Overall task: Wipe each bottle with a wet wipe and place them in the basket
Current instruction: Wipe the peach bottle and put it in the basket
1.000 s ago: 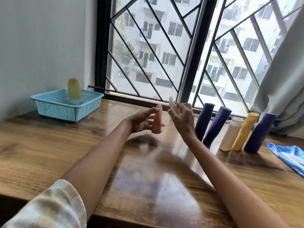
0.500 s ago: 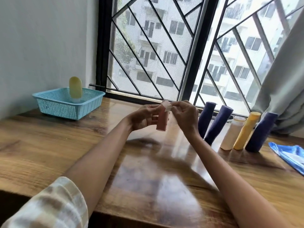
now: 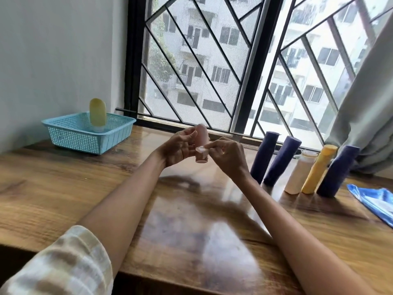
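Left hand (image 3: 180,149) grips one pink bottle (image 3: 202,141); right hand (image 3: 229,155) pinches one wipe (image 3: 201,149)

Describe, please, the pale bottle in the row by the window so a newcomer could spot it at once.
Start at the grey curtain on the window's right side, then look down to the row of five bottles standing on the wooden table. The pale bottle is third from the left, between a dark blue bottle and the yellow bottle. It alone is creamy white and shortest.

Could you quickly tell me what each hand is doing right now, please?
Left hand: closed around the pink bottle.
Right hand: pinching the wet wipe against it.
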The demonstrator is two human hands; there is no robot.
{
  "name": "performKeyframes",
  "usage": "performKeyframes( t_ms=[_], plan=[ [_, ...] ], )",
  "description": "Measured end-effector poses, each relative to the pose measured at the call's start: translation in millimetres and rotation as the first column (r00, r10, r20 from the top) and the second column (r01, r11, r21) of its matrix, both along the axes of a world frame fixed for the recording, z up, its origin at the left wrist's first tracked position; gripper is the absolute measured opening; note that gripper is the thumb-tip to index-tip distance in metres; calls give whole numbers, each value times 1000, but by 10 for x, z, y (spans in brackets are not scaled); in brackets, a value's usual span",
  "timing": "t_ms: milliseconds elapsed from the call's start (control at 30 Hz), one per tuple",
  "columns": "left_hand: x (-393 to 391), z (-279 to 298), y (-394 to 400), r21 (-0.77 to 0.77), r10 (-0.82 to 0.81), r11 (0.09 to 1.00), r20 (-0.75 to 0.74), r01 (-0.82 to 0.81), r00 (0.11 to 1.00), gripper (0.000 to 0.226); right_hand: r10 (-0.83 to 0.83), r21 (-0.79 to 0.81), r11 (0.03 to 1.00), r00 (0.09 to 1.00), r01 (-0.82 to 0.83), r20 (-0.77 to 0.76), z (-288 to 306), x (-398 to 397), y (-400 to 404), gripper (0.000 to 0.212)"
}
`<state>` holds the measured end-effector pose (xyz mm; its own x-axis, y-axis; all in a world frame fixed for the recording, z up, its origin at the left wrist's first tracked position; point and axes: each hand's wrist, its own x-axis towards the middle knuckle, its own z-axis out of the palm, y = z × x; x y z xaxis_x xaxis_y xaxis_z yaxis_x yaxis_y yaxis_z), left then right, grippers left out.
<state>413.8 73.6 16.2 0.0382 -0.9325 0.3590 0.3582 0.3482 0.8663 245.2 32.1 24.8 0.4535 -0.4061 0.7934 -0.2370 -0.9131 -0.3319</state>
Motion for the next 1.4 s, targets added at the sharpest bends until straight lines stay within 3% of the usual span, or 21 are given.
performKeyframes(
  t_ms=[133,233,300,333,533,633,833,933,1133,1267,1400],
  plan=[
    [-104,-5,-7,38,-160,987,118,156,980,64,-80,34,997,962,74,260,71,-59,-60,18],
    [-175,2,-17,33,-180,984,160,177,971,70,-32,-145,988,985,57,168,28,-81,-86,25],
    [-194,32,-13,13,-166,986,163,166,973,68,-31,-260,964,998,44,56,-12,-68,-102,28],
    [-200,45,-15,11,-158,987,158,158,975,67,-43,-246,968,998,55,51,-1,-54,-99,29],
    [-250,119,12,-21,-95,995,85,97,992,36,-180,20,984,973,179,141,25,-26,-172,29],
    [-229,146,22,-27,-60,998,1,60,998,25,-147,85,987,977,135,157,-36,-32,-211,26],
    [-175,102,1,-12,45,999,-1,-45,999,22,-69,58,996,987,61,147,-66,-20,-137,18],
    [-113,72,-10,-11,63,998,-15,-64,998,23,-107,57,993,992,103,73,-56,-1,-83,13],
    [-154,113,-16,-46,57,997,-41,-59,998,23,-135,193,977,962,90,236,-5,-38,-150,17],
    [-127,135,-17,-68,111,991,-90,-117,990,19,-64,207,978,989,35,133,-86,30,-67,20],
    [-86,151,23,-54,175,981,-159,-185,972,19,-55,275,961,987,12,150,-101,82,-2,11]
  ],
)
